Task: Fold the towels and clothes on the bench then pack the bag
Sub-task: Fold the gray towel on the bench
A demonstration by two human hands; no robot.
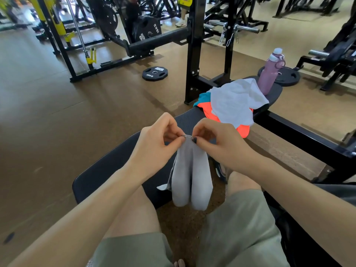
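A small grey towel [189,174] hangs doubled in the air above the near end of the black bench [115,166], held up by its top edge. The left hand [154,143] pinches that edge between thumb and fingertips, and the right hand [215,141] pinches it just beside. Farther along the bench lies a heap: a white towel [235,103] on top of an orange garment [242,130] and a teal one [204,98]. A closed purple bottle [269,74] stands upright past the heap; its contents cannot be seen.
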